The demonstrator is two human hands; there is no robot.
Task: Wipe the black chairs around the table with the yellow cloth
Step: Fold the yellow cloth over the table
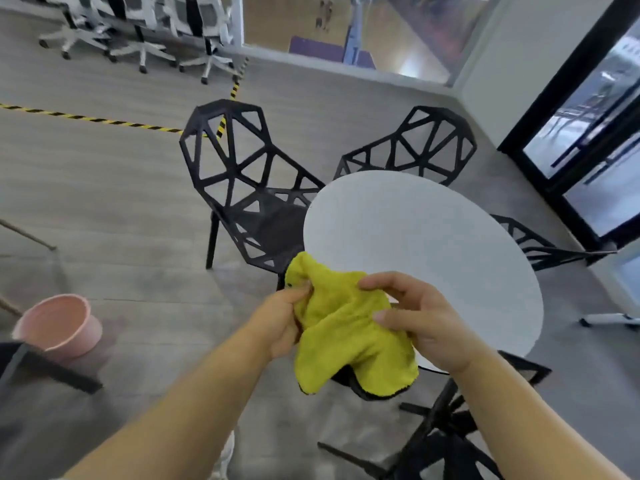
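Grey plank flooring (pixel 104 188) surrounded a round white table (pixel 433 258) ringed by black lattice-frame chairs (pixel 242 188). Left hand (pixel 282 322) and right hand (pixel 424 320) each gripped the yellow microfibre cloth (pixel 346 334), held above the table's near edge.

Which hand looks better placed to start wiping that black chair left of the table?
Left, probably. The left hand grips the yellow cloth on the side nearest that black chair; the right hand, also holding it, hangs over the white table.
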